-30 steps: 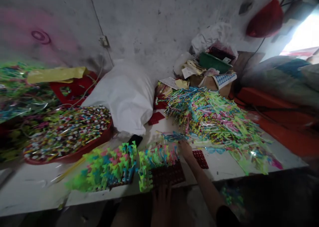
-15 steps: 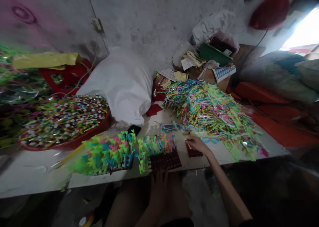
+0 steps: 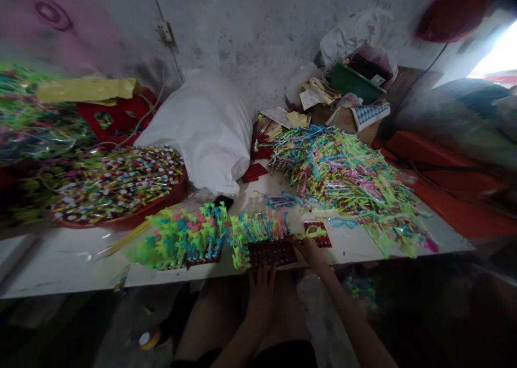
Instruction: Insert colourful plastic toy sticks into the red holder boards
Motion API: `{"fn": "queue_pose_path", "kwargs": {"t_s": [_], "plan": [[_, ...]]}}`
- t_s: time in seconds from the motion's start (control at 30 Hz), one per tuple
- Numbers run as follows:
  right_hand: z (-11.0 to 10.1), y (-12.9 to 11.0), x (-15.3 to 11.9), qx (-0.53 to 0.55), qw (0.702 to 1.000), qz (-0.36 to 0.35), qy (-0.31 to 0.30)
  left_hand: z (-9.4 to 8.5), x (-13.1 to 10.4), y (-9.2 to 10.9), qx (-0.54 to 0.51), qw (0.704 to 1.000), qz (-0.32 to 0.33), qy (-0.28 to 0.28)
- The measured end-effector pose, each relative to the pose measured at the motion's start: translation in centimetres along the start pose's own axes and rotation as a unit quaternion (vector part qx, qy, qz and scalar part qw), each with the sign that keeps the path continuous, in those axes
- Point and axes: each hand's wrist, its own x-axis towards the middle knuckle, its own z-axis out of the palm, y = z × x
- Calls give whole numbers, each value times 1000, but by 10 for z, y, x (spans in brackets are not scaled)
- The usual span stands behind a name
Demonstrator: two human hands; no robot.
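Note:
My left hand (image 3: 262, 287) lies with its fingers spread on the front edge of a dark red pegboard-like tray (image 3: 272, 254). Small green, blue and pink plastic figures (image 3: 258, 227) stand in rows along the tray's back and left side. Just right of the tray, my right hand (image 3: 310, 252) is closed on a yellow plastic piece (image 3: 315, 231), partly hidden by the fingers. Behind that hand lies a smaller red holed plate (image 3: 323, 240). Another batch of upright figures (image 3: 181, 236) stands to the left on its own dark base.
A big heap of coloured plastic pieces (image 3: 335, 168) covers the table's right side. At left is a red basin (image 3: 153, 209) full of small parts. A white sack (image 3: 205, 125) and a black phone (image 3: 223, 201) are behind the trays. Orange-red crates (image 3: 428, 179) stand at right.
My right hand has moved from the small red plate toward the larger tray, and a yellow piece now shows at its fingers. My left hand stays at the tray's front edge. The view has shifted slightly.

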Motion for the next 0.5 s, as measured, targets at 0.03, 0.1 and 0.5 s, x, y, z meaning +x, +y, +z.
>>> {"fn": "queue_pose_path", "kwargs": {"t_s": [0.03,0.1,0.5], "plan": [[-1,-2,0,4,1000,-6,-9,-1,0,0,0,1000,1,1],[-3,-6,-1,-1,1000,-16,-21,-2,-1,0,0,1000,6,3],[-11,-21,3,-60,997,-27,-42,6,-3,-2,4,999,12,31]]}}
